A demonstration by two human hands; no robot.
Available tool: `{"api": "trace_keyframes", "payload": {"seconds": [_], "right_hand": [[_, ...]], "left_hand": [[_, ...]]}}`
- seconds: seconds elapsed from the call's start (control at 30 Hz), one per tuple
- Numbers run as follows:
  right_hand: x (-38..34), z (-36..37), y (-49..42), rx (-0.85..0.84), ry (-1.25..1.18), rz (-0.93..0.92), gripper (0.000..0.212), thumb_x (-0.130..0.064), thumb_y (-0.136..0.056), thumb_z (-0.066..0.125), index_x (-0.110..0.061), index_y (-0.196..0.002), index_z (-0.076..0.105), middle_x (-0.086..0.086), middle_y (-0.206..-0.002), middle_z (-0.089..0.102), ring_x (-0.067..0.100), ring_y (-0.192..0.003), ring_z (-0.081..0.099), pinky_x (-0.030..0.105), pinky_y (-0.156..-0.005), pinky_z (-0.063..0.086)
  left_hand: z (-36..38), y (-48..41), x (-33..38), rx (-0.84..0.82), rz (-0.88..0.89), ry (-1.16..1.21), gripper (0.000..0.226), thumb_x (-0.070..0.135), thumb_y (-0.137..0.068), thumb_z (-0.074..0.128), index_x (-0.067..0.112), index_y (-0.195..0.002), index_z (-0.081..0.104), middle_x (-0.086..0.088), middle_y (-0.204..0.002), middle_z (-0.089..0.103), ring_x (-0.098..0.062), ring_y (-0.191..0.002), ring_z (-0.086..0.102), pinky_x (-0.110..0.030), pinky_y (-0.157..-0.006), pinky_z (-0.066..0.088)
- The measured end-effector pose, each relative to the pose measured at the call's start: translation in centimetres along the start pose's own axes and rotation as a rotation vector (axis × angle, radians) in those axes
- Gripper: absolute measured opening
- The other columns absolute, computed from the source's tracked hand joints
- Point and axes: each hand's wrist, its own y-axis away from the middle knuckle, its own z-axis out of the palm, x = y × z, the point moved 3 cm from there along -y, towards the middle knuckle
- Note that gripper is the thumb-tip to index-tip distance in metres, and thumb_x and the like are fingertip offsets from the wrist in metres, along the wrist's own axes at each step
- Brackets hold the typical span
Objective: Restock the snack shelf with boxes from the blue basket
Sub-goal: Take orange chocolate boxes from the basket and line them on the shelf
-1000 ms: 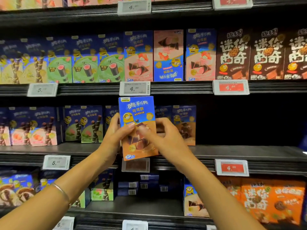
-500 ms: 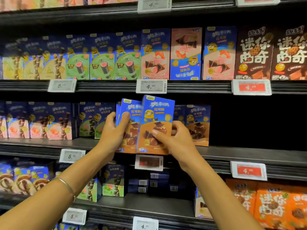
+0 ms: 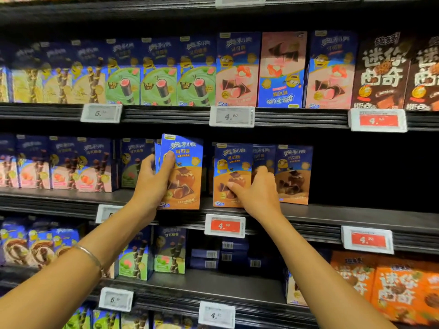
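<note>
My left hand (image 3: 153,179) grips a blue-and-brown chocolate snack box (image 3: 184,176), with a second box partly hidden behind it, tilted in front of the middle shelf (image 3: 332,218). My right hand (image 3: 256,191) holds another box of the same kind (image 3: 231,167), standing upright on that shelf with my thumb on its front. Right of it stand more matching boxes (image 3: 294,174). The blue basket is out of view.
The middle shelf is dark and bare to the right of the chocolate boxes. Pink and green boxes (image 3: 78,165) fill its left part. The upper shelf carries green and pink boxes (image 3: 237,70). Price tags (image 3: 225,225) line the shelf edges. Orange boxes (image 3: 401,288) sit lower right.
My hands have parted: the right hand carried one box to the right and set it on the shelf beside the others, while the left hand kept the remaining boxes.
</note>
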Motion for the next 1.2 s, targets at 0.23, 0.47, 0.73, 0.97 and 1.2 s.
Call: {"api": "trace_keyframes", "payload": {"seconds": [0.23,0.47,0.73,0.97,1.2], "right_hand": [[-1.7,2.2,-0.4,-0.022,0.099,-0.006,0.067,-0.058,-0.081,0.075,-0.009,-0.116,0.046,0.012,-0.121,0.052,0.035,-0.108,0.057,0.038,-0.073,0.042],[-2.4,2.9,-0.6,-0.028,0.124,0.011,0.070,-0.059,-0.081,0.074,-0.006,-0.120,0.048,0.015,-0.124,0.052,0.037,-0.111,0.058,0.039,-0.074,0.045],[-2.5,0.2,2.0,0.107,-0.165,-0.042,0.056,-0.060,-0.090,0.062,-0.017,-0.122,0.049,0.002,-0.118,0.056,0.017,-0.102,0.059,0.040,-0.083,0.053],[-4.2,-0.3,6.3,-0.035,-0.456,-0.148,0.052,-0.065,-0.076,0.072,-0.032,-0.110,0.052,-0.004,-0.114,0.066,0.010,-0.091,0.069,0.039,-0.078,0.060],[-0.6,-3.1,5.6,-0.023,-0.407,-0.117,0.044,-0.051,-0.079,0.081,-0.029,-0.108,0.056,-0.007,-0.110,0.068,0.003,-0.086,0.069,0.025,-0.073,0.060]], "left_hand": [[-0.2,-0.2,0.3,-0.017,0.002,0.039,0.042,0.056,-0.099,0.063,0.029,-0.130,0.054,-0.003,-0.111,0.081,-0.018,-0.082,0.080,-0.034,-0.064,0.065],[0.2,-0.1,0.5,-0.043,-0.002,0.060,0.054,0.057,-0.098,0.063,0.024,-0.139,0.050,-0.003,-0.112,0.081,-0.017,-0.084,0.081,-0.033,-0.062,0.064],[1.4,1.0,1.2,-0.081,0.010,0.113,0.041,0.059,-0.097,0.062,0.030,-0.126,0.056,-0.001,-0.113,0.080,-0.018,-0.091,0.081,-0.039,-0.078,0.065],[6.1,4.0,2.8,-0.174,0.171,0.155,0.074,0.059,-0.084,0.065,0.019,-0.144,0.048,0.005,-0.122,0.075,-0.012,-0.103,0.077,-0.030,-0.084,0.063],[7.9,4.6,2.3,-0.212,0.003,0.243,0.073,0.071,-0.101,0.034,0.014,-0.140,0.058,-0.010,-0.132,0.073,-0.031,-0.119,0.072,-0.055,-0.103,0.057]]}}
